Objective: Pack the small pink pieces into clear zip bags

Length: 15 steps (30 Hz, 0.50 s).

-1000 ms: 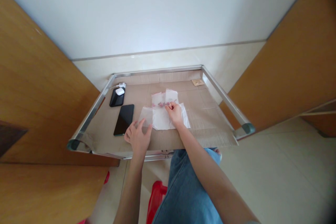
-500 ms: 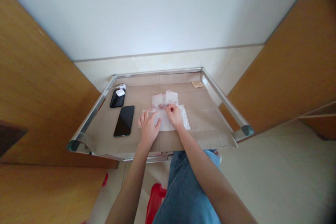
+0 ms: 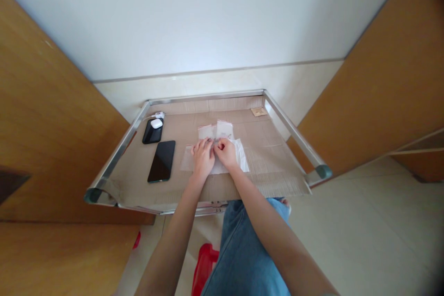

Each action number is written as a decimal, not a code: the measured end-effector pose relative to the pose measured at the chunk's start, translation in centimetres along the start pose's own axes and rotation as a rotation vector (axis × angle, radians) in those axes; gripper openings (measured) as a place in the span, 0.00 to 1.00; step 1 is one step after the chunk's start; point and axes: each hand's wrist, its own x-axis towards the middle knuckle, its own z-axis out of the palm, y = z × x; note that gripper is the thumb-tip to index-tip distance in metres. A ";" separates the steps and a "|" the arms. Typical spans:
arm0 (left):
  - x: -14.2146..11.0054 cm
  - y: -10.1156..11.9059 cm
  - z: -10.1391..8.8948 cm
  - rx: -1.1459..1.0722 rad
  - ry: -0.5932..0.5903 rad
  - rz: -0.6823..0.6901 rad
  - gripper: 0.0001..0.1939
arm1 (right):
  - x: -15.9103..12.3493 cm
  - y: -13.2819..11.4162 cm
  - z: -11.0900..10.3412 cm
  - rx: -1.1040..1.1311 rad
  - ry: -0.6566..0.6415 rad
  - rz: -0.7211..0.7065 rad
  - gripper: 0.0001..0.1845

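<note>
Your left hand [image 3: 203, 158] and your right hand [image 3: 227, 153] meet near the middle of one tabletop [image 3: 277, 171] lined with brown cardboard. The fingers of the left are bent and lie close together; those of the right curl in toward the thumb. Something small and greyish shows between the hands, but you cannot tell whether either one pinches it.

Around them lie three clear bags [image 3: 225, 128]. Two are side by side just beyond your fingers; the third bag [image 3: 186, 161] lies flat to the left of your left hand. One white sheet [image 3: 242, 156] spreads under both hands and shows mostly to the right.

On the left are two black phones [image 3: 162, 161]: the larger lies nearer you, the smaller farther off with one white case [image 3: 157, 123] on top. One white plug [image 3: 159, 114] sits just beyond that. One tan packet [image 3: 258, 112] lies in the far right corner.

Three metal rails [image 3: 293, 127] edge the left, far and right sides, with two green caps [image 3: 323, 172] at the near ends. Below, one red stool [image 3: 204, 263] shows beside your blue jeans [image 3: 246, 249].
</note>
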 end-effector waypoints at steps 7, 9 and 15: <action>-0.2 -0.1 0.4 0.001 -0.020 -0.015 0.18 | -0.1 -0.4 0.0 0.022 -0.033 0.006 0.14; -0.1 0.1 0.2 -0.011 -0.007 -0.016 0.17 | -0.2 -0.5 -0.1 0.035 -0.029 0.010 0.14; -0.1 0.2 -1.1 -0.154 0.265 -0.140 0.11 | -0.2 -0.2 0.0 0.030 -0.015 -0.014 0.16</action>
